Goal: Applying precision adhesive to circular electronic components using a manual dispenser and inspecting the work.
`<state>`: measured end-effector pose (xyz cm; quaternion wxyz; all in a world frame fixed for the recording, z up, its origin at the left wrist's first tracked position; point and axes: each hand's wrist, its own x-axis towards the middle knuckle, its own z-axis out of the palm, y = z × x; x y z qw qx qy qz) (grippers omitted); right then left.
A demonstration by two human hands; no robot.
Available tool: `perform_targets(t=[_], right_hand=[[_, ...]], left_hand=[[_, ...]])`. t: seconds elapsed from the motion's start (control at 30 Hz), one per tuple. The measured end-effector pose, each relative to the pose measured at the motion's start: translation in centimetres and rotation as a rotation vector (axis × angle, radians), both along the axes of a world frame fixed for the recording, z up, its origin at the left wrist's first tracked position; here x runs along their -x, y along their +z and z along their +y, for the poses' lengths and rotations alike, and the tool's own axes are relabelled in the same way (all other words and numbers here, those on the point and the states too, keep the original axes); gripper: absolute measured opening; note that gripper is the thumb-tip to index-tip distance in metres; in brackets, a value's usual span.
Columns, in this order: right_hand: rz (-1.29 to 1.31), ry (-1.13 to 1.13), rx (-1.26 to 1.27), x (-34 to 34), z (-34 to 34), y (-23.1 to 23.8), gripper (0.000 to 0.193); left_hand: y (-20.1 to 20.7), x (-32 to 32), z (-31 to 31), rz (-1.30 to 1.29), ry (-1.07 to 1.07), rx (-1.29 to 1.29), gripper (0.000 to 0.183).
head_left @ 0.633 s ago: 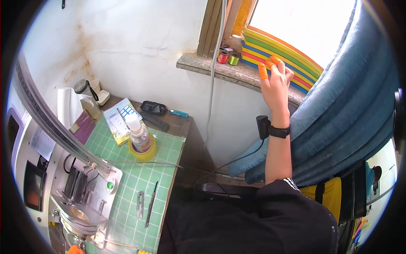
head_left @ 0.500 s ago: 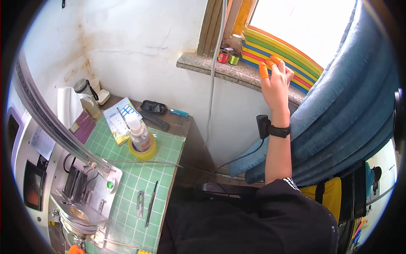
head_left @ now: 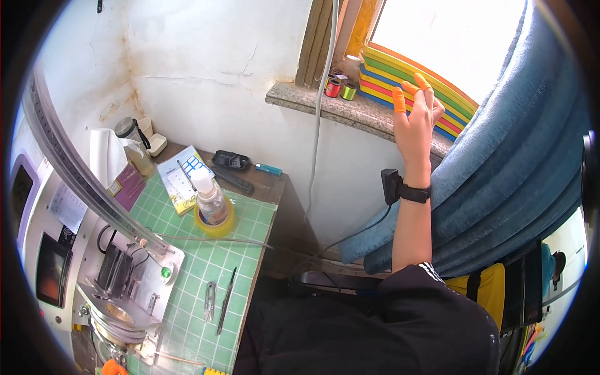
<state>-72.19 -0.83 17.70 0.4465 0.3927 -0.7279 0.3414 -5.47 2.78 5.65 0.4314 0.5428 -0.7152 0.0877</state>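
My right hand (head_left: 417, 125) reaches up to the window sill, in front of a stack of thin coloured trays or sheets (head_left: 381, 69) in orange, yellow, green, blue and red. Orange covers sit on the thumb and two fingers, which are stretched out and apart; the other fingers curl. Whether the fingertips touch the stack I cannot tell. A black band with a small black box (head_left: 392, 186) is round that wrist. At the lower left edge, by the machine, an orange-covered fingertip, apparently of my left hand (head_left: 114, 367), barely shows; the rest is cut off.
Red and green spools (head_left: 348, 91) stand on the stone sill (head_left: 294, 95). A blue curtain (head_left: 500, 181) hangs at right. On the green mat (head_left: 194, 275) are thread snips (head_left: 210, 300), tweezers (head_left: 227, 300) and a bottle (head_left: 211, 206) inside a tape roll. A machine (head_left: 125, 281) stands left.
The whole view has shifted slightly, with the room lower and further right in it. My right hand stays by the coloured stack, its fingers slightly further right along it.
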Motion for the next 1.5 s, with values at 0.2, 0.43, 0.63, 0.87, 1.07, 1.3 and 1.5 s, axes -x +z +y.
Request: perform_targets(t=[0.2, 0.43, 0.63, 0.87, 1.07, 1.3, 1.5], right_hand=[[0.036, 0.131, 0.017, -1.7, -1.2, -0.2, 0.027], [-0.071, 1.174, -0.224, -21.2, -3.1, -3.8, 0.009], [-0.024, 1.521, -0.453, -35.1, -11.1, -9.4, 0.042], [-0.202, 1.481, -0.326, -37.4, -14.3, -15.1, 0.024], [-0.364, 1.313, -0.263, -35.6, -12.4, -16.3, 0.016], [-0.492, 1.442, -0.665, -36.1, -7.2, -12.3, 0.023], [-0.575, 1.675, -0.573, -38.3, -5.1, -9.2, 0.031]], left_hand=[[-0.1, 0.4, -0.2, 0.049, -0.006, 0.006, 0.023], [-1.0, 0.6, -2.7, 0.116, 0.128, -0.003, 0.009], [2.3, 1.9, 0.2, 0.141, 0.195, -0.004, 0.015], [1.3, 1.7, 1.1, 0.158, 0.096, 0.018, 0.016], [-0.1, 2.0, -0.8, 0.099, 0.111, 0.082, 0.015], [1.0, -5.7, 15.3, 0.492, 0.362, 0.129, 0.01], [-8.7, -9.9, 53.6, 0.797, 1.107, 0.453, 0.038]])
